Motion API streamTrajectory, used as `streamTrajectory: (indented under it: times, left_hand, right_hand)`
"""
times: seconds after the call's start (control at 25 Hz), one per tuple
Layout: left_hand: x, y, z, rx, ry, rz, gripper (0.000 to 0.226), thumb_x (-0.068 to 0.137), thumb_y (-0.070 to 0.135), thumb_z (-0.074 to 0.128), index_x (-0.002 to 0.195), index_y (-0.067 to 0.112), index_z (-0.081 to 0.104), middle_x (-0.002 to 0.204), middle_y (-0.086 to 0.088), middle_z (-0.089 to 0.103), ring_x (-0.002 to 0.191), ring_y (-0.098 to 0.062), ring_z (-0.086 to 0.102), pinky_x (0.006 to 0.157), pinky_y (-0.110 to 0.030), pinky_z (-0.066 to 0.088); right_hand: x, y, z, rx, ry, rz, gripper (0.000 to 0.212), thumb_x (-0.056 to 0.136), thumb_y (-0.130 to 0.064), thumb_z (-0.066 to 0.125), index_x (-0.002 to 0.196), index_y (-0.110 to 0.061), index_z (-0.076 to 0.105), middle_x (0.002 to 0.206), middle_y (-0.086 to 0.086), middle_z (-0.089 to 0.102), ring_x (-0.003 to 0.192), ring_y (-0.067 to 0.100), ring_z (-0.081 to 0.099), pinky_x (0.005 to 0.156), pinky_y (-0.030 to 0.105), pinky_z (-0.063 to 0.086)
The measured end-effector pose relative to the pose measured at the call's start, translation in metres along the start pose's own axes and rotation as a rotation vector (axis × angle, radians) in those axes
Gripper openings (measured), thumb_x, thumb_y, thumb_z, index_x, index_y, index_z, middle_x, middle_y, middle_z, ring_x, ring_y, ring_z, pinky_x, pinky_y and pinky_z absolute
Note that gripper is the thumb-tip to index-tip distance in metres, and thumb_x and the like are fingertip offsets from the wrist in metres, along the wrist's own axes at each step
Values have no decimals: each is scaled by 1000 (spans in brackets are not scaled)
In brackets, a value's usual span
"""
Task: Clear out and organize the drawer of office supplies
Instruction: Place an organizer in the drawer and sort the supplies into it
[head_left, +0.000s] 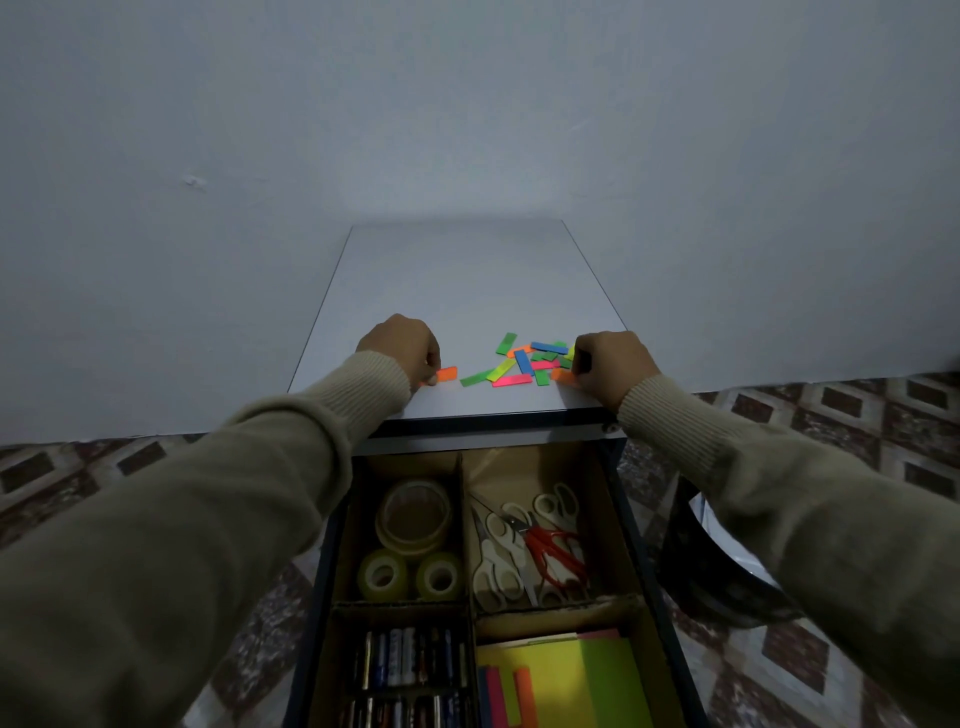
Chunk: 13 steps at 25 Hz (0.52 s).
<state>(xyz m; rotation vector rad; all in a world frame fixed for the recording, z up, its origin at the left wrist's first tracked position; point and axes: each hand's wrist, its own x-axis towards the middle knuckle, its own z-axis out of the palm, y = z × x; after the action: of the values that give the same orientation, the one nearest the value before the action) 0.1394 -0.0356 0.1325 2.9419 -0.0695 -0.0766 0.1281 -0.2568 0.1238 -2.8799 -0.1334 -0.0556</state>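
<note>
Holding tape rolls (413, 540), scissors (530, 545), batteries (410, 657), notes (566, 675): divided drawer (631, 545).

Loose paper tabs (530, 359) lie scattered near the cabinet top's (467, 280) front right corner, one tab (447, 374) apart at front left; below, the open drawer (631, 545).

dim, bluish light overall; the wall (467, 104) darkens toward the upper corners. the white surface (467, 280) at centre is brightest. wide-angle bending stretches the sleeves (156, 545) at the lower edges, slightly soft.
</note>
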Motion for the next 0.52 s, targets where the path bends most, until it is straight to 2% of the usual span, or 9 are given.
streamTrajectory:
  times: [0.08,0.2,0.28,0.4,0.52]
  left_hand:
    - [-3,1,1,16,3,1,28,84,18,67,111,12,67,113,-8,65,105,-22,58,93,-31,46]
    - [-8,1,-1,6,24,0,23,84,16,67,106,9,69,108,-9,67,102,-22,60,92,-30,47]
    - [-11,2,-5,-13,33,-11,21,82,15,69,102,9,71,105,-9,68,101,-22,61,91,-30,47]
    - [-27,5,-12,-78,67,-27,19,81,14,70,99,8,72,100,-9,70,96,-21,63,88,-30,51]
    - [-52,11,-13,-155,64,-36,22,81,14,70,102,6,71,102,-10,69,98,-21,62,87,-27,49]
  right_hand:
    - [-2,-2,-2,3,-4,12,26,90,-30,59,98,-5,61,104,11,63,99,23,56,77,26,40]
    - [-5,-5,-5,33,29,20,19,92,-19,57,103,-4,62,107,13,63,100,23,57,82,26,44]
    - [-8,-7,-10,54,47,14,19,91,-18,58,102,-4,62,107,13,63,99,23,57,84,27,45]
    - [-21,-15,-18,110,47,11,21,87,-21,62,99,-4,63,105,12,64,100,22,58,85,28,46]
    - [-40,-22,-24,150,43,44,16,85,-12,64,99,-5,66,109,12,65,104,23,58,87,29,48]
